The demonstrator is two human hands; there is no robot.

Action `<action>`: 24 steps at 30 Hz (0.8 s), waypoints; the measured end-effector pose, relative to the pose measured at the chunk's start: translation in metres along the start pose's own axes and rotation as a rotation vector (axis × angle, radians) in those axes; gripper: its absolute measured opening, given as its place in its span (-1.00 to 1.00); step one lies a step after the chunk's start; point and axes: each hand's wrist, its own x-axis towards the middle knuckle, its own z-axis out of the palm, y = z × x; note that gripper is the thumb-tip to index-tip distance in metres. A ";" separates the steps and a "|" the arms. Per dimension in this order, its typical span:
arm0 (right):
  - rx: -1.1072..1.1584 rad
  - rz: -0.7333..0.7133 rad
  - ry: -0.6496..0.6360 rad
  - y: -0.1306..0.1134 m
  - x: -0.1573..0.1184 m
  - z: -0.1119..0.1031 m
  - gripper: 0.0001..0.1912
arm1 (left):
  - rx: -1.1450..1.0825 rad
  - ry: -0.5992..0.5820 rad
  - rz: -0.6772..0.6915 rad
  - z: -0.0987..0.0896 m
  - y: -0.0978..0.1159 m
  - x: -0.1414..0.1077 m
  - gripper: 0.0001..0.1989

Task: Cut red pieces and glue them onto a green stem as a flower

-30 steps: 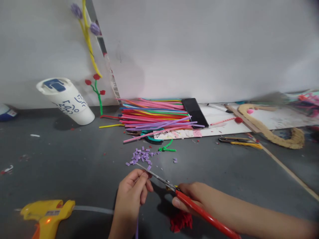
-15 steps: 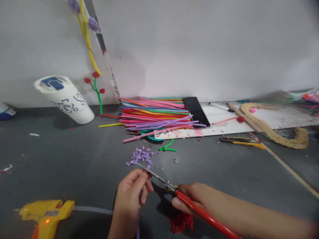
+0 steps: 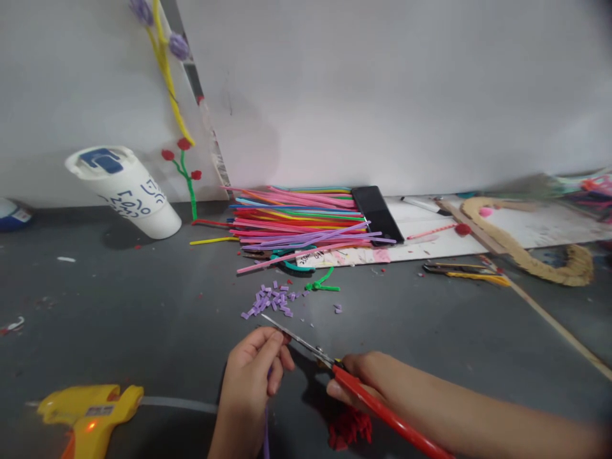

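My left hand (image 3: pixel 255 370) pinches a purple pipe cleaner (image 3: pixel 266 433), whose long end trails down below the palm; its upper tip is hidden by the fingers. In my right hand (image 3: pixel 366 376) are red-handled scissors (image 3: pixel 377 408), their blades closed together and reaching past my left fingertips. Just beyond the blade tips lies a small pile of short cut purple pieces (image 3: pixel 270 301). A bunch of red pipe cleaner pieces (image 3: pixel 350 428) rests beneath my right hand, partly covered.
A yellow glue gun (image 3: pixel 88 408) lies front left, near a white tumbler (image 3: pixel 129 194). Behind the pile are a bundle of coloured pipe cleaners (image 3: pixel 296 220), a phone (image 3: pixel 377 215) and teal-handled pliers (image 3: pixel 291 264). A yellow utility knife (image 3: pixel 466 273) lies at right.
The scissor blades have closed. The short purple bit that stood at my left fingertips has come off toward the pile. Both hands stay in nearly the same place.
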 end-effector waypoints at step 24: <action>-0.082 0.011 0.074 -0.010 -0.019 -0.007 -0.59 | -0.008 -0.058 0.050 0.003 0.007 -0.009 -0.81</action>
